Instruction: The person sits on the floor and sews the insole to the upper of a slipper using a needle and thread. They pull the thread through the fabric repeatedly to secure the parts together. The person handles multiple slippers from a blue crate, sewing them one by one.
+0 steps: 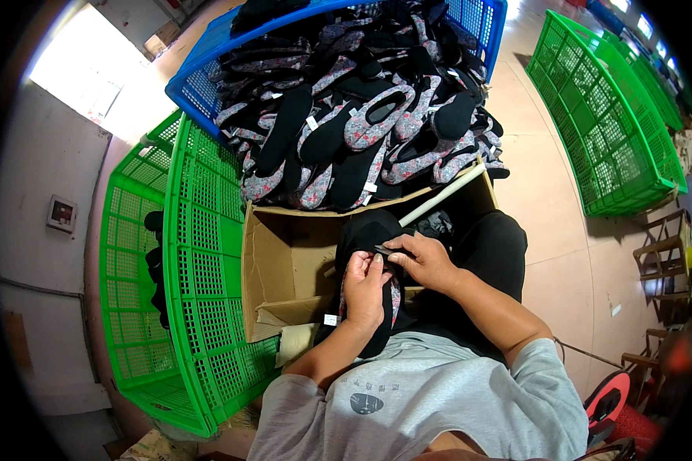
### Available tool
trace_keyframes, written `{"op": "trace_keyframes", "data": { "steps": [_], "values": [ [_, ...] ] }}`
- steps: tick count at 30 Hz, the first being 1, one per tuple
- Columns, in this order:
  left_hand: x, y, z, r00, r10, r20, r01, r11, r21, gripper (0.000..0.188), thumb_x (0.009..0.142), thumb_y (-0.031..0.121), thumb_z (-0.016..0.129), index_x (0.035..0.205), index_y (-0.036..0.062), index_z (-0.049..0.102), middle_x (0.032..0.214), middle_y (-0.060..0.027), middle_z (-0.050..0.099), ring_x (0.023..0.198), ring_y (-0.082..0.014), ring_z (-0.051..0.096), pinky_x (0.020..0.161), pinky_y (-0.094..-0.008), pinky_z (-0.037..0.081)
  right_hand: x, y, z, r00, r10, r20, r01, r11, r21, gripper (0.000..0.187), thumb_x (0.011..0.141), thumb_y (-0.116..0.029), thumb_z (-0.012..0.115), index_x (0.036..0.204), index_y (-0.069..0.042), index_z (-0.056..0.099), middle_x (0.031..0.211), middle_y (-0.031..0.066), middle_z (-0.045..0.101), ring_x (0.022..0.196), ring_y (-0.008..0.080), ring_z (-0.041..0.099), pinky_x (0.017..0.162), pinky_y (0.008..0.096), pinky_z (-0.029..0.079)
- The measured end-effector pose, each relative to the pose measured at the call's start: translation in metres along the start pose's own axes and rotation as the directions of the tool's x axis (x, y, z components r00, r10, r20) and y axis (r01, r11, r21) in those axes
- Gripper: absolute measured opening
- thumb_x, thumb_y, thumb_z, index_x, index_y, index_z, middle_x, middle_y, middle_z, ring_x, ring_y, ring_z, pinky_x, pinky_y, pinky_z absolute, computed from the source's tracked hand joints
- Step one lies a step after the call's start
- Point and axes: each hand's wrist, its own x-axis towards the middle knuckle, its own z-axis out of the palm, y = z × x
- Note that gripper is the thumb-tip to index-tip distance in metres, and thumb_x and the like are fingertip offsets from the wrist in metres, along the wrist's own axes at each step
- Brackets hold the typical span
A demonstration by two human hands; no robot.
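Observation:
A black slipper with grey-and-red floral lining and a white tag lies over my lap, toe pointing away from me. My left hand is closed on its near side, thumb and fingertips pinched on the black fabric. From the right my right hand meets it, closed around a small, dark, pointed metal tool whose tip is at the fabric by my left fingertips. Its exact kind is mostly hidden by my fingers.
An open cardboard box stands before me, a pale tube slanting across it. Beyond, a blue crate overflows with floral-lined slippers. Green crates stand at left and right; wooden stools are farther right.

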Motion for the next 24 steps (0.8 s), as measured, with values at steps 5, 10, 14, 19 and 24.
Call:
{"op": "trace_keyframes", "data": {
  "steps": [5, 10, 14, 19, 24],
  "values": [
    [-0.001, 0.001, 0.001, 1.000, 0.002, 0.010, -0.003, 1.000, 0.006, 0.006, 0.101, 0.013, 0.055, 0.105, 0.0102, 0.051, 0.102, 0.0004, 0.060, 0.091, -0.0086, 0.058, 0.082, -0.0287, 0.049, 0.000, 0.001, 0.002, 1.000, -0.011, -0.016, 0.012, 1.000, 0.006, 0.023, 0.089, -0.023, 0.069, 0.109, -0.013, 0.069, 0.088, 0.0111, 0.066, 0.081, 0.0305, 0.064, 0.070, 0.0399, 0.051],
    [-0.002, 0.002, 0.003, 1.000, 0.000, 0.010, 0.000, 1.000, -0.005, 0.007, 0.100, 0.013, 0.055, 0.106, 0.0102, 0.051, 0.101, 0.0007, 0.059, 0.090, -0.0085, 0.057, 0.081, -0.0283, 0.049, -0.001, 0.001, 0.005, 1.000, 0.007, -0.027, -0.007, 1.000, 0.010, 0.021, 0.089, -0.022, 0.069, 0.108, -0.012, 0.069, 0.089, 0.0110, 0.067, 0.082, 0.0299, 0.065, 0.071, 0.0387, 0.051],
    [-0.002, 0.002, 0.003, 1.000, -0.001, 0.008, 0.001, 1.000, 0.001, 0.007, 0.100, 0.013, 0.055, 0.106, 0.0104, 0.051, 0.099, 0.0007, 0.059, 0.090, -0.0089, 0.057, 0.081, -0.0284, 0.049, 0.000, -0.003, 0.003, 0.999, 0.034, -0.026, -0.034, 0.999, 0.020, 0.021, 0.089, -0.021, 0.070, 0.107, -0.011, 0.069, 0.090, 0.0115, 0.067, 0.082, 0.0300, 0.065, 0.072, 0.0380, 0.052],
    [-0.001, 0.002, 0.002, 1.000, -0.003, 0.014, 0.003, 1.000, 0.004, 0.007, 0.100, 0.013, 0.055, 0.106, 0.0104, 0.051, 0.099, 0.0003, 0.059, 0.090, -0.0093, 0.057, 0.081, -0.0288, 0.049, -0.001, 0.007, 0.011, 0.991, 0.133, -0.027, -0.121, 0.952, 0.280, 0.020, 0.089, -0.015, 0.069, 0.108, -0.008, 0.068, 0.095, 0.0118, 0.068, 0.088, 0.0251, 0.066, 0.078, 0.0342, 0.052],
    [0.001, -0.002, -0.001, 1.000, 0.004, 0.024, -0.004, 1.000, -0.007, 0.007, 0.101, 0.013, 0.054, 0.106, 0.0103, 0.052, 0.101, -0.0006, 0.060, 0.093, -0.0098, 0.058, 0.081, -0.0292, 0.049, -0.002, 0.017, 0.018, 0.980, 0.200, 0.015, -0.180, 0.848, 0.499, 0.022, 0.090, -0.012, 0.067, 0.111, -0.006, 0.066, 0.101, 0.0103, 0.068, 0.095, 0.0198, 0.065, 0.084, 0.0319, 0.050]
  ]
}}
